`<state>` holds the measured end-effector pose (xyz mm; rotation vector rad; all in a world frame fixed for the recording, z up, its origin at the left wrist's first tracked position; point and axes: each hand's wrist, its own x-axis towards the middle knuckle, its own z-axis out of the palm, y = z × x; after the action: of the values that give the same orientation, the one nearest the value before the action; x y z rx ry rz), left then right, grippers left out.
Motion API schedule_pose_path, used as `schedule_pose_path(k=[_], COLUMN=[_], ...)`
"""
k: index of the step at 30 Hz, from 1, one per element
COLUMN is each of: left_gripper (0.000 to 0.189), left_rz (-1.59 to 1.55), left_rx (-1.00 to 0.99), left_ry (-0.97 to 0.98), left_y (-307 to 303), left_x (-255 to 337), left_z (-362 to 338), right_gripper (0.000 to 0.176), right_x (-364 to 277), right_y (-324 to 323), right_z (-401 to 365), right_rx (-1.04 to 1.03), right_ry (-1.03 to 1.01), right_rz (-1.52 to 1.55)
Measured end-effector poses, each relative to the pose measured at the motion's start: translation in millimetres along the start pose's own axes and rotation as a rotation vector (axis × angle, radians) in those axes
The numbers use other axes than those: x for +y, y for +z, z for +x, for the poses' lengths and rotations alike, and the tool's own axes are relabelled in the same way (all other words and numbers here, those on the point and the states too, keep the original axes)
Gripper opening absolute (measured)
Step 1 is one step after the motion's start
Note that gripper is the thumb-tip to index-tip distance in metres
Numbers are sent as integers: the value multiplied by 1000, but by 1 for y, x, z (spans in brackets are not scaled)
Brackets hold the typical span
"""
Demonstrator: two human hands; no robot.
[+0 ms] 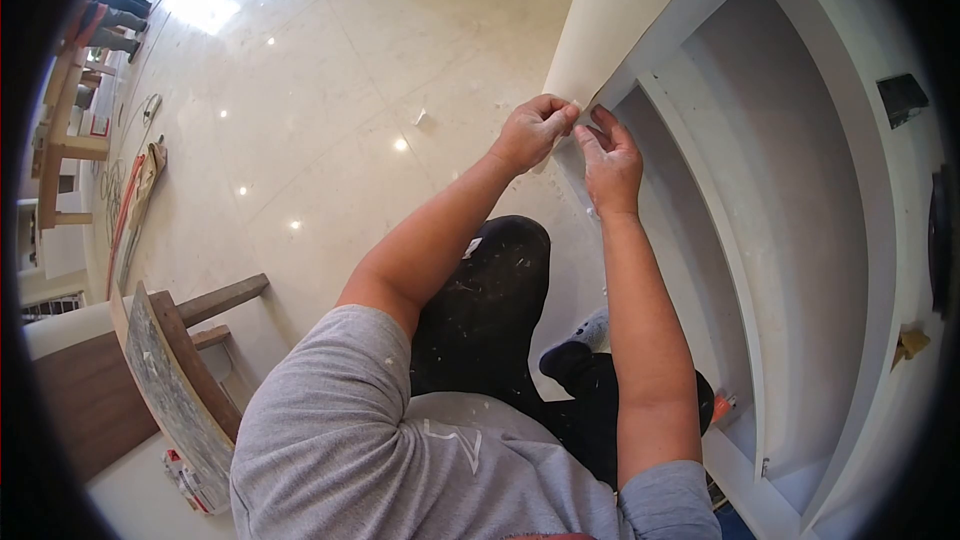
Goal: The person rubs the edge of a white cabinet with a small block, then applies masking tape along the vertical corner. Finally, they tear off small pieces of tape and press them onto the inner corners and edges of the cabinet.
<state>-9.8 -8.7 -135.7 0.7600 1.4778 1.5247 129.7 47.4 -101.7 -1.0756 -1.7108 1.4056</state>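
My left hand (538, 132) is closed in a pinch at the lower corner of a pale, smooth sheet (618, 10), its thumb and forefinger on a thin white edge. Close beside it, my right hand (612, 162) has its fingers bent and its thumb apart from them, near the same corner; whitish dust covers the fingertips. The sheet lies along the end of a white shelf unit (690, 155) with long curved compartments. What lies right between the two hands is too small to make out.
Shiny tiled floor (330, 70) with small white scraps spreads ahead. A wooden bench-like frame (215, 310) and curved boards (175, 390) stand at lower left. Farther left are a red-and-tan long bundle (140, 200), cables and another person's legs (120, 25). An orange-tipped item (723, 406) lies by my knee.
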Motion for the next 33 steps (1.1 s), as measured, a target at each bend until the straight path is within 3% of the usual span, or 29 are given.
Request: schedule_pose_path(k=[33], left_gripper=[34], left_rz=[-203], left_rx=[-22], left_ry=[-11], left_y=[3], left_x=[-7], left_z=[-1], right_gripper=[52], right_x=[-4], right_y=[-5], right_z=[-4], right_rx=[-75], right_ry=[21], right_rz=[-25])
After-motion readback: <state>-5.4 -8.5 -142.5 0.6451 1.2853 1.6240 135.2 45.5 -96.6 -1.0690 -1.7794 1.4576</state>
